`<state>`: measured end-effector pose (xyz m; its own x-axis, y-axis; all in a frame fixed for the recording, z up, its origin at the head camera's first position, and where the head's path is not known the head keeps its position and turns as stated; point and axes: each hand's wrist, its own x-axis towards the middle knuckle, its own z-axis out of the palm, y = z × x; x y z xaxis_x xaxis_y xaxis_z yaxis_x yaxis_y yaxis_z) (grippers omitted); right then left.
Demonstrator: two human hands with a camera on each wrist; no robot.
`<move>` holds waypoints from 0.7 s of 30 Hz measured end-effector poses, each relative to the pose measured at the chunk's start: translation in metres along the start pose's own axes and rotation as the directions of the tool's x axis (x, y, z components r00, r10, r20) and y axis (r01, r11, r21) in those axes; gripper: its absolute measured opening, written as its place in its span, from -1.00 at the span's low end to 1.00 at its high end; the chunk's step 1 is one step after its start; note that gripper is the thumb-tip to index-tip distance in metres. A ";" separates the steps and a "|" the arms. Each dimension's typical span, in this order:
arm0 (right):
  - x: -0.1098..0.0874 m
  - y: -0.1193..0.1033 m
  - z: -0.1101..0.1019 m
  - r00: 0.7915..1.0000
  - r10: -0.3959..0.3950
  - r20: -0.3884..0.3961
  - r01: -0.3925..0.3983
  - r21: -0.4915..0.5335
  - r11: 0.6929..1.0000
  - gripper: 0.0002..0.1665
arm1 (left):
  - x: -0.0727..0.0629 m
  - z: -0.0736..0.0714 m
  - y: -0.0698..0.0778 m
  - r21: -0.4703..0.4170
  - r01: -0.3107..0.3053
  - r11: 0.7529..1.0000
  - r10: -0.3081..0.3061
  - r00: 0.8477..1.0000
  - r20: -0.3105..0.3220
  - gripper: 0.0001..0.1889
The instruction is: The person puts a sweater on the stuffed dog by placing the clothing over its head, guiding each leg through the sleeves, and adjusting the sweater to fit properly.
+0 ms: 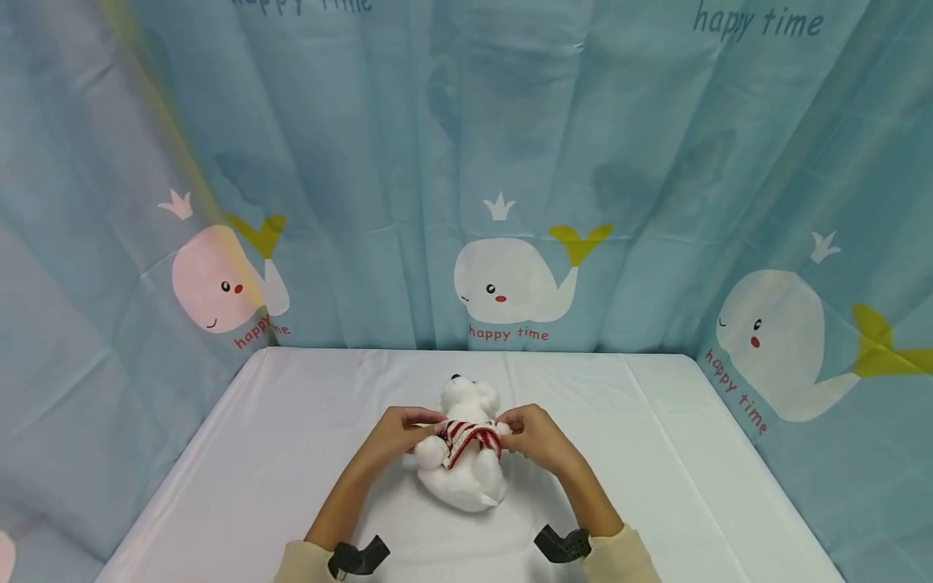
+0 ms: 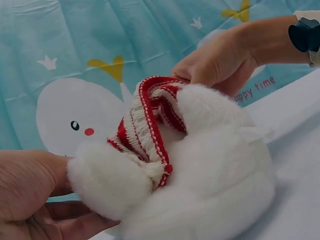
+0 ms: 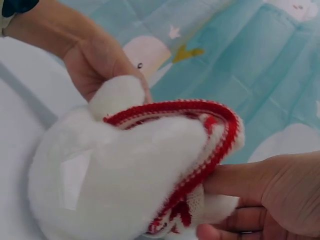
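A white plush bear (image 1: 461,486) lies on its back on the table, its dark nose pointing away toward the curtain. Round its upper body is a striped red and white knitted sweater (image 2: 145,120), its lower edge standing up off the belly. My left hand (image 1: 399,433) holds the bear by one fluffy limb, thumb above and fingers below, as the left wrist view shows. On the opposite side my right hand (image 3: 280,195) pinches the sweater by the bear's other arm, thumb on the knit. The bear's head is hidden in both wrist views.
A white cloth covers the table (image 1: 627,453). Behind and along both sides hangs a blue curtain (image 1: 350,202) printed with whales, meeting the table's far edge. Black wrist mounts (image 1: 563,544) sit at both of the person's beige sleeves (image 1: 619,559).
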<state>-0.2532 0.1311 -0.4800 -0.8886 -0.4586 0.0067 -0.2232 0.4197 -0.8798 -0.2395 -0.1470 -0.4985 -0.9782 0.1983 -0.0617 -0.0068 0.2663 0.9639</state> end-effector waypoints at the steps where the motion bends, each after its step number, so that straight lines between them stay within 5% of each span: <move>1: 0.000 0.000 0.001 1.000 -0.005 -0.005 0.005 -0.005 1.000 -0.87 | 0.000 0.001 0.001 0.002 -0.002 1.000 0.002 1.000 -0.001 -0.70; 7: 0.001 0.001 0.006 1.000 0.000 -0.030 0.001 0.015 1.000 -0.98 | 0.000 0.002 0.001 0.014 -0.027 1.000 0.027 1.000 0.009 -0.69; 15: 0.001 -0.002 0.008 0.997 0.073 -0.016 -0.073 0.018 0.997 -0.69 | 0.003 -0.003 -0.005 -0.063 -0.012 0.998 0.016 0.997 0.072 -0.68; 21: -0.001 0.002 0.005 0.992 0.115 0.044 -0.117 0.070 0.991 -0.69 | 0.004 0.000 -0.008 -0.080 -0.013 0.997 0.021 0.994 0.105 -0.65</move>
<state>-0.2511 0.1284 -0.4836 -0.8898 -0.4415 -0.1151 -0.0886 0.4146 -0.9057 -0.2431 -0.1486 -0.5060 -0.9508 0.3021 -0.0681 -0.0108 0.1874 0.9822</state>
